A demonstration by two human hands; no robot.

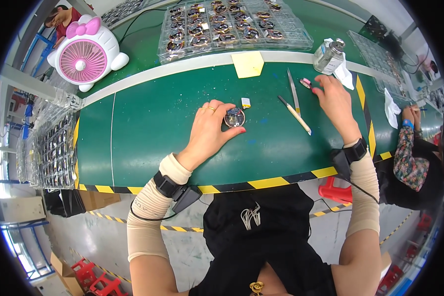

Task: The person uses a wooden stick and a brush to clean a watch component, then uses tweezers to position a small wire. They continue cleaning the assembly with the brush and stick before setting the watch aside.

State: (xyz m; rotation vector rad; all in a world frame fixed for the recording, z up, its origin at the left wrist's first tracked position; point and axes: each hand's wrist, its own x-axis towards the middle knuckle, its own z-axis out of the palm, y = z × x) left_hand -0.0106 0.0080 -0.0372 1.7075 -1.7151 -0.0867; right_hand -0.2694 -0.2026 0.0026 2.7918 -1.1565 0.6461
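My left hand (208, 124) pinches a small round device (235, 118) by its rim, between thumb and fingers. It has a copper-coloured ring and a dark circuit board inside. Just above it lies a small silver battery-like piece (245, 102) with a yellow edge. My right hand (334, 101) is at the right, thumb and fingers apart, with no object visible in it. Close to its fingertips lies a small pink and dark piece (306, 83). Left of that hand are metal tweezers (293, 89) and a pale-handled pen-like tool (296, 116) with a dark tip.
A glass bottle (329, 56) stands beyond my right hand, beside white tissue (344, 74). A yellow note (247, 64) sits on the ledge. Behind are clear trays (301, 42) of round parts and a pink-and-white fan (84, 59). A co-worker's sleeve (410, 163) is at right.
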